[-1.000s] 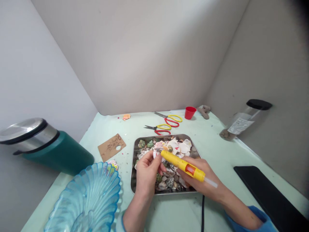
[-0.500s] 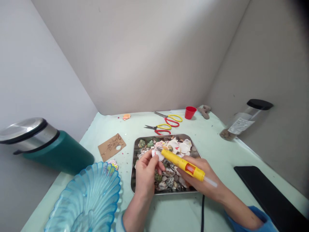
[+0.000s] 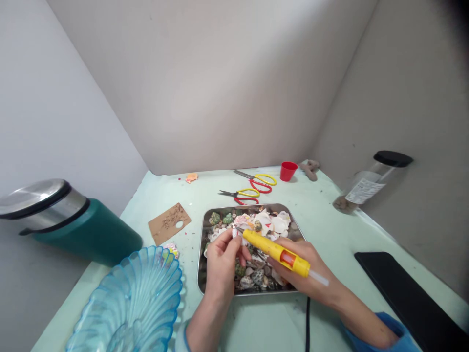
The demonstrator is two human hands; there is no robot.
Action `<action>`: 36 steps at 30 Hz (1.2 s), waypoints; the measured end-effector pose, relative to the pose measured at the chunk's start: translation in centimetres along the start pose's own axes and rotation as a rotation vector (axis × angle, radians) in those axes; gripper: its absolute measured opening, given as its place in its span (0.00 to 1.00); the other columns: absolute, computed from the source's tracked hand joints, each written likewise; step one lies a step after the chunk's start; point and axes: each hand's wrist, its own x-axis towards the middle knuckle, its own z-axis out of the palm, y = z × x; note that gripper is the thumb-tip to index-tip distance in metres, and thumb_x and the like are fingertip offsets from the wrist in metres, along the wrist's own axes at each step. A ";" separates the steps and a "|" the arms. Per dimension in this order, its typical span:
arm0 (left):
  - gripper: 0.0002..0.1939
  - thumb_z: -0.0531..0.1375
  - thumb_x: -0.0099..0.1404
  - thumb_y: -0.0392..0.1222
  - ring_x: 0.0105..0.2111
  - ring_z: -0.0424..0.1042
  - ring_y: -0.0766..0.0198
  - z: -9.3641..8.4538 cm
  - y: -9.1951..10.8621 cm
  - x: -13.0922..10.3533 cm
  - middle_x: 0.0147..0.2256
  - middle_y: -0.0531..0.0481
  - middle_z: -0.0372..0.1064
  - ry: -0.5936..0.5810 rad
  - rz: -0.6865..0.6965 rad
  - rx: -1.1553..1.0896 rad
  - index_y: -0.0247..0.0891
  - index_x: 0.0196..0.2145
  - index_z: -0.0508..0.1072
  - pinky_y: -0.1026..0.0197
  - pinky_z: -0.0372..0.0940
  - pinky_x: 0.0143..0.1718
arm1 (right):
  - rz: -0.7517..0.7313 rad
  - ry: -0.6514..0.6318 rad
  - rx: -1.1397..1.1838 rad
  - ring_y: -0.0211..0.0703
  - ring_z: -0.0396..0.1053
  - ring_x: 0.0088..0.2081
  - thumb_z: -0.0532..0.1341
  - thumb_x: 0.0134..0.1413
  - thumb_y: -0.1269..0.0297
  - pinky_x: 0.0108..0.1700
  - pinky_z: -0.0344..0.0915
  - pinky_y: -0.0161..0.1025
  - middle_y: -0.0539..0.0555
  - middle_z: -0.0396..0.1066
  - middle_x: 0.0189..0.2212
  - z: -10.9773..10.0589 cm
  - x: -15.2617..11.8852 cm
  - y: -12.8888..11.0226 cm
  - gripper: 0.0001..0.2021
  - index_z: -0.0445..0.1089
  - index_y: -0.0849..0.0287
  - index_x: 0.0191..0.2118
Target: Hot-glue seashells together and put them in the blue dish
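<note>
While left grip pinches white piece, right grip clasps yellow tool, orange window, translucent tail

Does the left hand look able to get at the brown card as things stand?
Probably yes: past the metal tray's low rim, nothing tall blocks the left hand from the brown card, though that hand holds a white piece.

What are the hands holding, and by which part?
Right hand grips the yellow glue gun toward its rear; left hand pinches a red-marked white piece by its edge.
</note>
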 end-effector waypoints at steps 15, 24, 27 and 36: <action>0.10 0.62 0.60 0.43 0.15 0.63 0.69 -0.1 -0.1 -0.1 0.15 0.53 0.68 -0.002 -0.014 -0.083 0.33 0.35 0.73 0.68 0.57 0.19 | 0.033 0.029 0.023 0.35 0.61 0.20 0.58 0.59 0.63 0.24 0.59 0.33 0.46 0.64 0.18 0.1 -0.1 0.1 0.07 0.65 0.58 0.30; 0.14 0.64 0.58 0.47 0.15 0.62 0.70 0.0 0.2 0.2 0.15 0.54 0.68 0.067 -0.004 -0.123 0.33 0.34 0.73 0.69 0.56 0.18 | 0.020 0.015 0.004 0.35 0.61 0.19 0.59 0.58 0.64 0.24 0.59 0.32 0.45 0.63 0.17 -0.1 -0.1 0.0 0.07 0.65 0.57 0.29; 0.15 0.64 0.58 0.48 0.15 0.62 0.70 0.1 0.3 0.1 0.15 0.54 0.67 0.071 -0.005 -0.140 0.32 0.34 0.72 0.69 0.56 0.17 | 0.014 0.056 -0.030 0.35 0.61 0.20 0.58 0.58 0.64 0.25 0.59 0.33 0.46 0.63 0.19 0.0 -0.2 0.2 0.07 0.65 0.58 0.29; 0.16 0.66 0.55 0.49 0.13 0.60 0.71 0.1 0.5 0.2 0.13 0.57 0.65 0.126 -0.028 -0.188 0.33 0.34 0.73 0.70 0.53 0.16 | 0.033 0.029 0.019 0.35 0.60 0.18 0.59 0.55 0.67 0.21 0.58 0.32 0.46 0.63 0.16 -0.1 -0.1 -0.1 0.06 0.65 0.58 0.28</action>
